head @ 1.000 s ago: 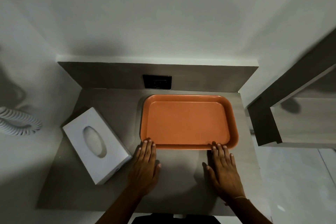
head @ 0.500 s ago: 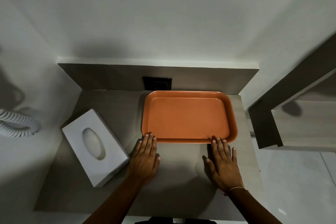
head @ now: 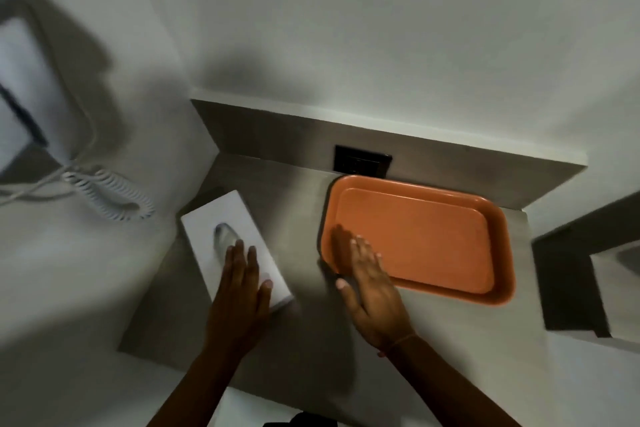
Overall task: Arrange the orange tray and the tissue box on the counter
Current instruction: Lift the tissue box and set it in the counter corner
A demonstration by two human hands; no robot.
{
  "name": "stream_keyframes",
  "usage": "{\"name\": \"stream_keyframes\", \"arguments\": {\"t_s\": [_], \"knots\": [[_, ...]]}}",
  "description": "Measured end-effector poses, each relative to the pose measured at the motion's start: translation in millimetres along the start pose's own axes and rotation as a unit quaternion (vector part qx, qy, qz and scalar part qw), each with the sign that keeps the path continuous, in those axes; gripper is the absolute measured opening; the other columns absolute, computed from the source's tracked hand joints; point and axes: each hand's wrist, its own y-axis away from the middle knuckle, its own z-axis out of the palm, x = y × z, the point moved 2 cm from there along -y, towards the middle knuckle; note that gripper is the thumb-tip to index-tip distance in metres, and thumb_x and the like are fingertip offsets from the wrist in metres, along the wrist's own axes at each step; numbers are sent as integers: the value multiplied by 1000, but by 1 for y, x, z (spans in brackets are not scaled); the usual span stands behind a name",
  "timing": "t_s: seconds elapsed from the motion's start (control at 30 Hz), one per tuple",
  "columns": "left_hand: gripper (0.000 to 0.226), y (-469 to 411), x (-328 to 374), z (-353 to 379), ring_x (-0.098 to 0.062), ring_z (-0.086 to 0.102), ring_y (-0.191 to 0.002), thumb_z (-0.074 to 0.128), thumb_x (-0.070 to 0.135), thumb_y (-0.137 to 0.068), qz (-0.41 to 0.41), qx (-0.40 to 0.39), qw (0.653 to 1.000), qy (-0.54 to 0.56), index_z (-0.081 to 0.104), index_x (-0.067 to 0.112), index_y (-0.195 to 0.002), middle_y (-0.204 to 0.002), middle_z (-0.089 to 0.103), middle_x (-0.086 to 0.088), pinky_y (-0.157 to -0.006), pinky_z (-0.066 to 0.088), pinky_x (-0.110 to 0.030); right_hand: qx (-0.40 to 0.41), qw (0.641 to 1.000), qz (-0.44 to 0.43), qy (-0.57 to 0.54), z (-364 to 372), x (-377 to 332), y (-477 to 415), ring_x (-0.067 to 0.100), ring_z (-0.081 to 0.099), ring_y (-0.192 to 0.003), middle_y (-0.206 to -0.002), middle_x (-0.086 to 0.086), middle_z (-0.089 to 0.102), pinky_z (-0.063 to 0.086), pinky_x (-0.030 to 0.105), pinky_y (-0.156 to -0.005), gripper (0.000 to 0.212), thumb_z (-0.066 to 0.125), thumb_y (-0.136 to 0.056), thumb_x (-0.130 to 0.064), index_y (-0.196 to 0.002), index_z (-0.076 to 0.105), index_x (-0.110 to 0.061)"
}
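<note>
Wall: pale and plain, filling the upper half of the view, with a dark shadow falling toward the corner.
Counter: a grey-brown surface set in a corner, with a low upstand of the same colour along its far edge.
Orange tray: rectangular with rounded corners and a raised rim, lying flat on the right part of the counter, its far edge right up against the upstand.
Tissue box: white and oblong with an oval opening on top, lying at an angle on the left part of the counter, well apart from the tray.
Left hand: flat and open, fingers together, palm down over the near end of the tissue box; blur makes it hard to tell whether it presses on the box or floats just above.
Right hand: flat and open, fingers stretched over the near left corner of the tray, gripping nothing; a thin band circles the wrist.
Coiled cord: white, hanging against the left wall beside the counter.
Wall socket: a small dark plate in the upstand, just behind the tray.
</note>
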Motion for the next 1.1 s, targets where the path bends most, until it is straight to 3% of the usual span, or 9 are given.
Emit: {"name": "stream_keyframes", "arguments": {"t_s": [0.07, 0.17, 0.33, 0.47, 0.57, 0.7, 0.83, 0.97, 1.1], "knots": [[75, 5, -25, -10, -22, -4, -150, 17, 54, -90, -47, -1, 999, -4, 2, 14, -151, -162, -5, -7, -121, 15, -41, -41, 998, -52, -14, 16, -30, -33, 5, -7, -148, -162, -6, -7, -6, 25, -120, 67, 31, -99, -45, -154, -1, -24], [77, 8, -49, -15, -26, -5, -151, 22, 52, -91, -109, -10, 994, -6, -4, 12, -151, -162, -8, -10, -121, 16, -44, -110, 988, -111, 1, 41, -63, -77, 10, -6, -149, -162, -5, -12, 1, 29, -121, 68, 30, -99, -46, -153, -6, -26], [74, 10, -59, -12, -30, -3, -151, 32, 44, -97, -178, -6, 984, 31, -4, 10, -151, -163, -4, -16, -120, 22, -48, -189, 972, -137, 17, 72, -86, -109, 17, 8, -149, -164, 0, -7, 10, 29, -118, 70, 35, -100, -41, -153, -4, -20], [73, 10, -59, -5, -27, 5, -151, 34, 40, -98, -189, -13, 977, 96, -8, 12, -150, -164, -3, -12, -120, 21, -42, -200, 971, -124, 43, 87, -81, -106, 28, 42, -133, -164, 2, -4, 44, 39, -104, 72, 42, -99, -36, -154, -1, -17], [73, 10, -60, -4, -28, 19, -148, 35, 37, -98, -182, -11, 975, 127, -9, 14, -150, -164, -1, -10, -116, 28, -39, -191, 974, -116, 24, 93, -79, -102, 33, 55, -117, -164, 2, -4, 52, 39, -92, 71, 42, -99, -32, -153, -2, -17], [71, 7, -60, 0, -29, 29, -144, 43, 26, -98, -207, 16, 960, 188, -2, 14, -151, -163, 7, -8, -113, 27, -32, -181, 979, -75, -65, 97, -81, -101, 27, 40, -134, -162, -4, -2, 31, 23, -107, 71, 47, -99, -22, -153, 2, -18], [70, 0, -63, -5, -17, 34, -137, 50, 10, -94, -249, 63, 919, 300, 10, 19, -151, -159, 26, -6, -105, 26, -25, -159, 981, -24, -107, 100, -86, -102, 19, 23, -145, -154, -11, -1, 8, 11, -108, 72, 53, -95, -8, -152, 9, -14], [67, -25, -76, -23, -9, 38, -117, 49, 15, -95, -223, 50, 924, 307, 14, 25, -151, -152, 38, -7, -99, 32, -27, -144, 974, 27, -172, 103, -94, -109, 19, 15, -147, -161, -3, 7, 7, 16, -112, 74, 52, -93, 0, -152, 10, -15], [65, -70, -94, -46, -26, 36, -139, 49, 12, -93, -229, 31, 929, 288, 20, 23, -150, -156, 33, -9, -114, 26, -39, -120, 961, 63, -241, 104, -110, -133, 16, 9, -148, -163, -2, 6, 10, 29, -119, 77, 51, -91, 4, -153, 10, -16]]}}
